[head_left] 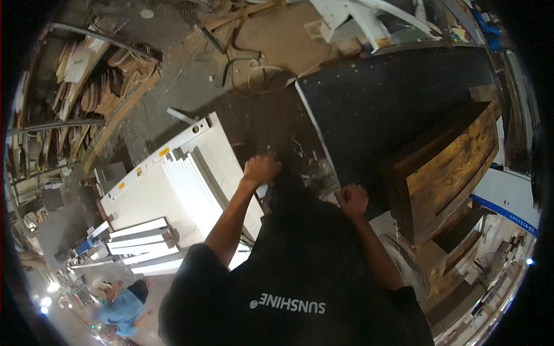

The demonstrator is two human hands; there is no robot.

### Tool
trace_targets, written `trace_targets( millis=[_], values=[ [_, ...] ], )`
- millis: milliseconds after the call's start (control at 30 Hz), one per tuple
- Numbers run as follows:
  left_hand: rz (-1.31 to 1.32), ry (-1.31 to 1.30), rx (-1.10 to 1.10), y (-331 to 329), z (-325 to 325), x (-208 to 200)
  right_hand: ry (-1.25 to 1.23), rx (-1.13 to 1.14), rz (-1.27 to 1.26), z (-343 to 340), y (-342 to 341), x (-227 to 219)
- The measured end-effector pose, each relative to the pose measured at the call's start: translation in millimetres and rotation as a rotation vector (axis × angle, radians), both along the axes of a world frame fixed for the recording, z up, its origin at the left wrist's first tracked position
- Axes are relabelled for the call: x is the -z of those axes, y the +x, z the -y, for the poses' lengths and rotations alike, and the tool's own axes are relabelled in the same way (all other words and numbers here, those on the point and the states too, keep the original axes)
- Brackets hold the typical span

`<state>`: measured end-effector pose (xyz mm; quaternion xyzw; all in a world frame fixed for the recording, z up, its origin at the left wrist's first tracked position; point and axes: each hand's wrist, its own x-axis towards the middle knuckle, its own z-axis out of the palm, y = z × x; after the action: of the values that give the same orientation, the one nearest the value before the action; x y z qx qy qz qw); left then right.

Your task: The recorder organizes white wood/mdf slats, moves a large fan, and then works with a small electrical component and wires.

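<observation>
While two bare forearms extend from a black short-sleeved shirt [294, 259], the left hand [262, 170] has its fingers curled near the right edge of a white worktable [144, 193], and the right hand [353, 200], also curled, is beside a pale-edged black surface [381, 109]; whether either grasps anything, I cannot tell. Long white strips [193, 184] lie side by side on the worktable, left of the person. To the right, grained brown wooden panels [456, 167] are stacked. Farther off, wood offcuts [104, 89] crowd a rack at upper left, and a co-worker in blue [122, 308] is at lower left.
</observation>
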<state>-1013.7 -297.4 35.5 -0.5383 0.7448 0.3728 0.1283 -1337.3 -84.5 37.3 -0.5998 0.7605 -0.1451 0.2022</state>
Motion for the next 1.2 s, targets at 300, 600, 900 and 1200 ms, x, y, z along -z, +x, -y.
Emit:
trace_targets(
  millis=[300,600,900,1200],
  values=[
    [-0.022,0.008,-0.110,12,28,27,0.017,0.001,0.049,11,5,-12],
    [0.041,0.049,0.099,12,45,-11,0.325,0.182,0.087,29,9,-45],
    [-0.214,-0.618,-0.226,46,190,-39,0.158,0.313,0.082,92,32,-41],
    [-0.167,-0.615,-0.339,89,463,-98,0.010,0.346,0.136,245,45,-49]
  ],
)
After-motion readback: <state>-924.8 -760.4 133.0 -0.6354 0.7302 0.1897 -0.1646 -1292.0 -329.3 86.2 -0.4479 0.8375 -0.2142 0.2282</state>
